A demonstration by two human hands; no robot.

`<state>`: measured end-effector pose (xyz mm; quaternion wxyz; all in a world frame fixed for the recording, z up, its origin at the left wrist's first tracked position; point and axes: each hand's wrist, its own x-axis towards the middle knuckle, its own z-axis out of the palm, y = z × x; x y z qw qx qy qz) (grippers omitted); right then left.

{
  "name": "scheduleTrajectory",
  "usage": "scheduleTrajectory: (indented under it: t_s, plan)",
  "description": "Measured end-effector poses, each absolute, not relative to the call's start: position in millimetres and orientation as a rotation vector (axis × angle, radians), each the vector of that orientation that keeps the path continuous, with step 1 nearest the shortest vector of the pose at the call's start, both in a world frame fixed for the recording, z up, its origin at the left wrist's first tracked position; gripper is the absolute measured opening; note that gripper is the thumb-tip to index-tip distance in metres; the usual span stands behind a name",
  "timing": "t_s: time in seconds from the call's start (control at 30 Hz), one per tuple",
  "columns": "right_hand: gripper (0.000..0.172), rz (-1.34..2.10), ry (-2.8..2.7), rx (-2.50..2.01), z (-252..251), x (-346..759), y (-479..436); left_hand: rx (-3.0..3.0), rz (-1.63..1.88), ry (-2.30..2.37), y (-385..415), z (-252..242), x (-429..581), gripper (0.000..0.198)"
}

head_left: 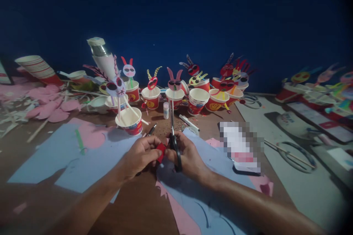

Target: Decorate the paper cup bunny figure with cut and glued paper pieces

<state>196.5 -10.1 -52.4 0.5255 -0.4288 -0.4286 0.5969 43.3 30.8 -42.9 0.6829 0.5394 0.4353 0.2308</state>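
Note:
Between the thumb and fingers of my left hand (142, 156) is a small red paper piece (161, 152). My right hand (190, 154) is closed round the black handles of a pair of scissors (173, 128), whose blades point up and away from me. Its fingertips come close to the red piece; whether they touch it I cannot tell. Under both hands lie the table and blue paper sheets (204, 191), with pink paper (180, 213) showing at the edge. Dark curved lines are drawn on the blue sheet at the front.
Red-and-white paper cups (198, 101) with paper rabbit-like faces on sticks stand in a row behind my hands. Stacked cups (38, 68) lean at the left, near pink paper flowers (55, 104). A phone (242, 150) lies at the right. Pens (151, 129) and a small bottle (166, 111) are ahead.

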Motion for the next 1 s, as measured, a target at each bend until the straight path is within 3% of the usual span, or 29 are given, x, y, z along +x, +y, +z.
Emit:
scheduleTrajectory:
  t_s: [1.0]
  plan:
    - [0.041, 1.300, -1.158, -1.181, -42, 206, -12, 1.160, 0.570, 0.912, 28, -42, 44, 0.010]
